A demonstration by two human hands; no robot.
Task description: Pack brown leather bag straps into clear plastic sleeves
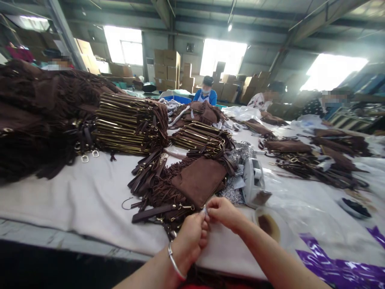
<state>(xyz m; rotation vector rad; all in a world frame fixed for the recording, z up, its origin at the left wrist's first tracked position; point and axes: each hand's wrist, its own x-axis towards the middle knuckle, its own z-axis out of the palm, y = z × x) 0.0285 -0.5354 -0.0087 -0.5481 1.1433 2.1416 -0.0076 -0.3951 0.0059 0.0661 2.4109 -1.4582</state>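
Observation:
My left hand (pixel 191 237), with a silver bangle (pixel 175 265) on the wrist, is curled and meets my right hand (pixel 224 212) over the white table cover (pixel 84 200). Both pinch a tiny pale item (pixel 205 210) between their fingertips; I cannot make out what it is. Just beyond the fingers lies a brown suede fringed bag (pixel 198 178) with dark straps (pixel 153 212) and gold clasps. A white tape dispenser (pixel 254 182) stands to the right of the bag.
Stacks of brown fringed bags (pixel 129 124) and a big heap (pixel 36 116) fill the left. More bags (pixel 315 156) lie at the right. A small dish (pixel 267 224) and purple plastic (pixel 339 269) sit near my right arm. Other people work at the far side, by cardboard boxes (pixel 167 68).

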